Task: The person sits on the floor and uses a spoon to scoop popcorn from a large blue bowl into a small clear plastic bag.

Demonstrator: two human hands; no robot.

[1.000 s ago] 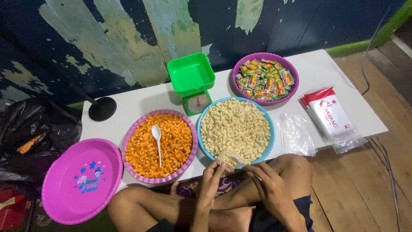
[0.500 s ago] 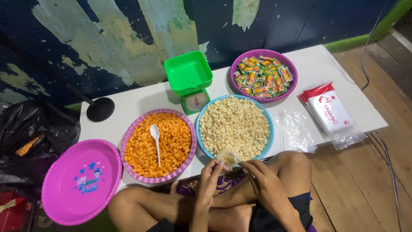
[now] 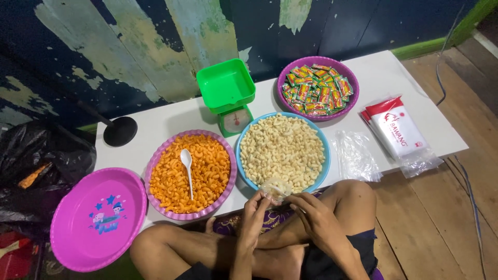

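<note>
At the tabletop's (image 3: pixel 171 122) near edge, just below the blue bowl (image 3: pixel 324 166) of pale macaroni snacks, the left hand (image 3: pixel 253 213) and right hand (image 3: pixel 314 218) both pinched a small clear bag (image 3: pixel 275 188) holding some pale snacks, fingers clenched on its rim. Left of the blue bowl sat a purple bowl (image 3: pixel 155 166) of orange snacks with a white spoon (image 3: pixel 187 168) lying in it.

hands (image 3: pixel 290 212) | small clear bag (image 3: pixel 276 190) | drawn slightly nearer body, seemingly
</note>
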